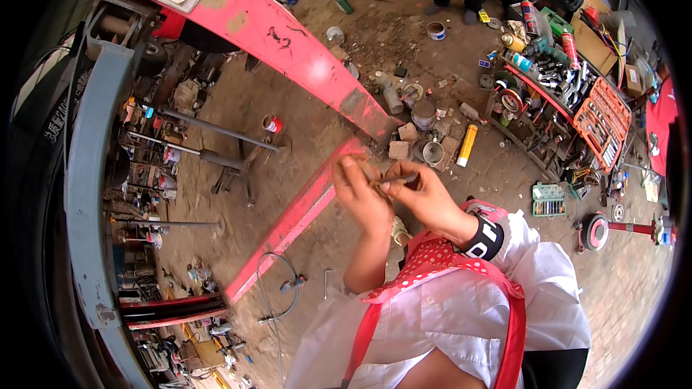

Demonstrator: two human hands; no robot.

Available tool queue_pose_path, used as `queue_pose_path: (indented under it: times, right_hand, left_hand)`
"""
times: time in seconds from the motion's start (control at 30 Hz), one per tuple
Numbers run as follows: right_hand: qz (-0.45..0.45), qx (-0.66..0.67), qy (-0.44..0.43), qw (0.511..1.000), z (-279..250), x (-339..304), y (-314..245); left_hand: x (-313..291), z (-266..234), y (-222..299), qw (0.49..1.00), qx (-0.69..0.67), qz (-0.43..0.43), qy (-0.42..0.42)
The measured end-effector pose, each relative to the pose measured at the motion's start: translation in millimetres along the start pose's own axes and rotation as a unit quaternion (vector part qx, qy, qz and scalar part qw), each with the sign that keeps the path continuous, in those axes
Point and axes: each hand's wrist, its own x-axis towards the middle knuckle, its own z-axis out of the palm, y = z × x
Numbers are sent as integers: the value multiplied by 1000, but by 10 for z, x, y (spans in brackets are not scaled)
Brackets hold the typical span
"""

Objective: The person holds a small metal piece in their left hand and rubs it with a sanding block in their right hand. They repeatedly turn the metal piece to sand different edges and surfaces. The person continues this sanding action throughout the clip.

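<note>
My left hand [366,200] is raised in front of my chest, its fingers curled and pressed together. Right beside it, my right hand [427,200] pinches a small dark, narrow piece [398,179] between thumb and fingers. One end of that piece reaches toward the left palm, and the left fingers close around there. The fingers cover most of it, so its exact kind does not show. A black wristband [484,238] circles my right wrist. Below the hands hangs a red polka-dot apron [432,274] over a white shirt.
A pink-red metal beam [288,50] slants from upper left toward the middle. On the ground are tin cans [432,153], a yellow tube [467,145], a hose [292,302] and a hex key [327,283]. To the right sit an orange socket set [603,122] and a floor jack [595,232].
</note>
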Motion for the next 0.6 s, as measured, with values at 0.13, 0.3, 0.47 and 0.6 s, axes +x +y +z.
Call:
queue_pose_path:
  times: [0.13,0.3,0.47,0.6]
  right_hand:
    - [-14,-5,3,1000,-37,32,96]
    - [-22,-10,6,1000,-16,56,-38]
    - [-39,10,-1,999,1,63,50]
    - [-32,0,10,999,-32,109,-2]
  left_hand:
    - [21,-54,-77,1000,18,2,3]
    - [-9,-32,-59,999,14,-10,-52]
    - [34,38,7,1000,24,10,-11]
    - [-26,19,-79,999,9,21,-44]
